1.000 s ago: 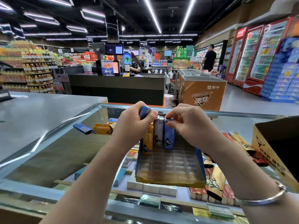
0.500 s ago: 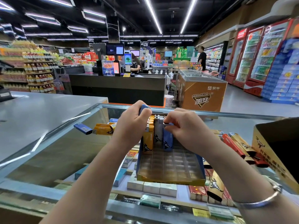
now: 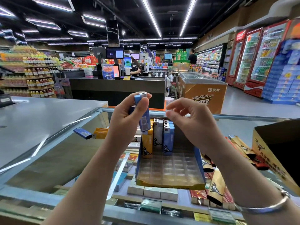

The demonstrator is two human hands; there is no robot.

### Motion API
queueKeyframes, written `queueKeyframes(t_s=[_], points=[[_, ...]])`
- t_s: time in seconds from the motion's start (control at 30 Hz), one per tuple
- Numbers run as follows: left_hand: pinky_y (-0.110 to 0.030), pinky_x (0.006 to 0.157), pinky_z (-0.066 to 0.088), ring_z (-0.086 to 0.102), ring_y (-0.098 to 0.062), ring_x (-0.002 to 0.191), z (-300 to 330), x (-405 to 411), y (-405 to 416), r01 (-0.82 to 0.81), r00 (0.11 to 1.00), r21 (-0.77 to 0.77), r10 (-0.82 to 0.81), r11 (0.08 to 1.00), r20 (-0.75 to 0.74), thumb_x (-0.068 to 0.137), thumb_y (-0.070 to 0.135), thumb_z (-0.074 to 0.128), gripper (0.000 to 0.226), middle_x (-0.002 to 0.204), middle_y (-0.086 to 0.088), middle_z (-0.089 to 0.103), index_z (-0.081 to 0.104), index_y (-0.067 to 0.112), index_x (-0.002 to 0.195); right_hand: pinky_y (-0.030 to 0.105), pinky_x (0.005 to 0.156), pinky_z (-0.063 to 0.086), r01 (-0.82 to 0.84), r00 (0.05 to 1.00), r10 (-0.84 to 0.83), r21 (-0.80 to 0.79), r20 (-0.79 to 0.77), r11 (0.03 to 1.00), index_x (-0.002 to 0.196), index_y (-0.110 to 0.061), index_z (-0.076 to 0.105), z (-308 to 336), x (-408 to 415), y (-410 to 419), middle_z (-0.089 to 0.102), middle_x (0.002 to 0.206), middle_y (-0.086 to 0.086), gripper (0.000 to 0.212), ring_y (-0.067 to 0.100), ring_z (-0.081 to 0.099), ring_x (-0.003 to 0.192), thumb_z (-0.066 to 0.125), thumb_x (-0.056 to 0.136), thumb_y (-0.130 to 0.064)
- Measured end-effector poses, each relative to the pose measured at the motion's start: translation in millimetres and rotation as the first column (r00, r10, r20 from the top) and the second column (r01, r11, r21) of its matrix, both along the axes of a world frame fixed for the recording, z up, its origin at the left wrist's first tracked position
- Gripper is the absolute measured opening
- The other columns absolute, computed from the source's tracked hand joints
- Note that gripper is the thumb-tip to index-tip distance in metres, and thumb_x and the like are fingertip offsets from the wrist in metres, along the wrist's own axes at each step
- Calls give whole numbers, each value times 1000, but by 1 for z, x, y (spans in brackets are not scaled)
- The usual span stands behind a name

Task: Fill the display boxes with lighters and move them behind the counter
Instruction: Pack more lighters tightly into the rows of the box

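Above the display box (image 3: pixel 168 171) on the glass counter (image 3: pixel 53 153), I saw the L hand (image 3: pixel 128 120) gripping blue lighters (image 3: pixel 142 117), metal caps up; R hand (image 3: pixel 193 122) hung just beside, fingers loosely curled, holding nothing. Lighters looked light, stiff, prob. slick plastic, so I'd pinch mid-body w/ thumb & fingers. Box only had its back rows filled.
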State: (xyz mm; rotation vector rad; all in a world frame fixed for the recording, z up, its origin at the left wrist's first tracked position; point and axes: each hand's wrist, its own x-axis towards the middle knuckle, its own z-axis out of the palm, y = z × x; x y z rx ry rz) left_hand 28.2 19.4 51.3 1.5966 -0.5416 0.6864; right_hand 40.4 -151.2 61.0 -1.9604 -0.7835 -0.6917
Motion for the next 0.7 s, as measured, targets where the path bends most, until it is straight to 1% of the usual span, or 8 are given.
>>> queueKeyframes(t_s=[0.07,0.13,0.2,0.3,0.4,0.47,0.57,0.7], points=[[-10,41,37,44,0,44,2,-3,1,73,997,-68,-74,995,-10,83,32,54,21,58,12,54,62,20,97,29,57,51,-96,992,103,98,-68,990,83,-27,63,3,-4,3,63,73,0,11,13,57,67,69,81,-18],[-13,38,38,45,-2,43,2,-4,1,103,993,-96,-107,990,-38,80,34,58,21,57,8,57,63,20,95,28,55,50,-167,976,182,128,-120,978,86,-26,62,3,-7,7,63,74,-2,16,15,57,65,72,77,-19],[-15,38,39,49,-4,43,0,-3,-1,93,992,-115,-101,989,-71,77,34,61,20,57,6,60,61,19,90,26,57,49,-140,986,143,31,-85,990,92,-24,59,0,-9,9,60,79,-5,25,13,54,63,75,73,-23],[-14,39,41,54,-5,46,-3,-2,-5,32,994,-78,-40,996,-100,76,34,62,21,57,6,61,57,16,85,14,55,39,44,989,-9,-237,147,971,105,-17,56,-6,-12,12,57,84,-8,37,2,45,61,74,75,-29],[-13,39,40,52,-4,43,-3,-2,-6,33,994,-54,-38,998,-98,78,32,60,21,57,6,60,53,14,84,10,60,34,91,978,-20,-337,207,937,115,-12,56,-7,-15,15,62,91,-1,40,4,45,69,70,80,-25],[-13,37,38,47,-4,40,-2,-2,-6,77,991,-76,-84,994,-102,76,33,61,24,56,5,58,53,12,85,11,59,37,74,982,-9,-343,186,936,117,-12,55,-7,-16,16,63,93,1,37,6,48,68,66,82,-18],[-14,39,38,46,-5,43,-2,-3,-6,119,987,-46,-123,992,-101,74,38,63,28,56,3,55,60,15,89,11,52,39,15,995,15,-287,99,958,115,-13,54,-6,-15,14,60,83,-1,34,2,46,55,61,82,-11],[-13,43,40,49,-4,47,-3,-3,-6,126,986,21,-123,992,-112,70,40,65,31,56,5,57,64,18,91,16,48,36,-33,999,43,-275,32,961,112,-14,49,-8,-12,14,59,76,1,29,5,47,52,60,85,-17]])
